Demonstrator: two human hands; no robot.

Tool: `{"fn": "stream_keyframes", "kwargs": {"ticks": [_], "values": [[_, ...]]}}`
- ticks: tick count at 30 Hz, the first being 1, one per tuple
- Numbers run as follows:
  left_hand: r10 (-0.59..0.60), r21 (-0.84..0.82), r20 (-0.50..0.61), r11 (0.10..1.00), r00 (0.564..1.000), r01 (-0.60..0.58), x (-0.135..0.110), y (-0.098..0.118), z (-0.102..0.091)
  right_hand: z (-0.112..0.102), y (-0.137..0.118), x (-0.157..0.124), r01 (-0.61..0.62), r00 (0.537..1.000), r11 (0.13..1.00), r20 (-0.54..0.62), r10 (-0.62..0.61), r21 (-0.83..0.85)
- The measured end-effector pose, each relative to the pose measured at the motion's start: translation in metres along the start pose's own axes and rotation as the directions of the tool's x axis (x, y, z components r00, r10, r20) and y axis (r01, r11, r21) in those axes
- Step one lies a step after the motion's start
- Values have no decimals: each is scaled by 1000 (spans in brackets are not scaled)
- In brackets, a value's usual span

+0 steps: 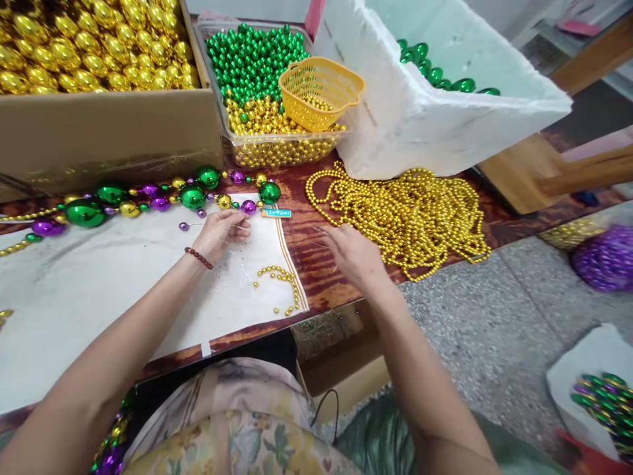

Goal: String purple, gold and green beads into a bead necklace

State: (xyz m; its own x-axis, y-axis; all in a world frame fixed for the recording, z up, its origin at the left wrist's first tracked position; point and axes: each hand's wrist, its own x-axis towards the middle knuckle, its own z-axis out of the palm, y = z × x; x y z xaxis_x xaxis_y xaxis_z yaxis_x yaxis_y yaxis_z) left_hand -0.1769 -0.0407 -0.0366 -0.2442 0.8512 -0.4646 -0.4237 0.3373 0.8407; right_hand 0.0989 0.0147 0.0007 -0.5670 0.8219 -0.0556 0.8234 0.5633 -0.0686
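Observation:
My left hand (222, 234), with a brown bead bracelet on its wrist, is closed on a thin clear thread above the white cloth (133, 270). Close to its fingertips lies a purple bead (248, 206), at the end of a string of large green, purple and gold beads (192, 196). Two small purple beads (183, 226) rest left of this hand. Over the bare wood, my right hand (353, 254) pinches a fine thread, partly hidden by its fingers. Loose small gold beads (277, 272) and thread scraps lie on the cloth between both hands.
Gold bead chains (410, 211) are heaped right of my right hand. Behind stand a cardboard box (109, 132) of gold beads, a clear tub (287, 140) with a yellow basket (316, 109), and a white foam box (435, 132). A small blue packet (277, 213) lies at the cloth's edge.

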Motion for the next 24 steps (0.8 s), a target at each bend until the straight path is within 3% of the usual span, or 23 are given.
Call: {"fn": "stream_keyframes", "kwargs": {"ticks": [2, 4, 7, 14, 20, 24], "values": [[5, 3, -2, 1000, 1000, -5, -2, 1, 2, -10, 16, 1, -21, 999, 995, 47, 26, -96], [3, 6, -7, 1000, 1000, -3, -3, 4, 5, -16, 19, 5, 32, 995, 988, 99, -17, -153], [1, 14, -11, 1000, 1000, -1, -6, 7, 9, -20, 8, 15, 115, 984, 972, 161, -82, -206], [30, 15, 2, 999, 1000, -30, -9, 9, 9, -22, -18, 36, 152, 964, 962, 250, -93, -229], [45, 25, 4, 999, 999, -45, -16, 13, 12, -8, -17, 42, 150, 970, 980, 212, -119, -135], [56, 30, -10, 998, 998, -56, -19, 15, 13, -16, -1, 41, 76, 991, 994, 118, -66, -80]]}}
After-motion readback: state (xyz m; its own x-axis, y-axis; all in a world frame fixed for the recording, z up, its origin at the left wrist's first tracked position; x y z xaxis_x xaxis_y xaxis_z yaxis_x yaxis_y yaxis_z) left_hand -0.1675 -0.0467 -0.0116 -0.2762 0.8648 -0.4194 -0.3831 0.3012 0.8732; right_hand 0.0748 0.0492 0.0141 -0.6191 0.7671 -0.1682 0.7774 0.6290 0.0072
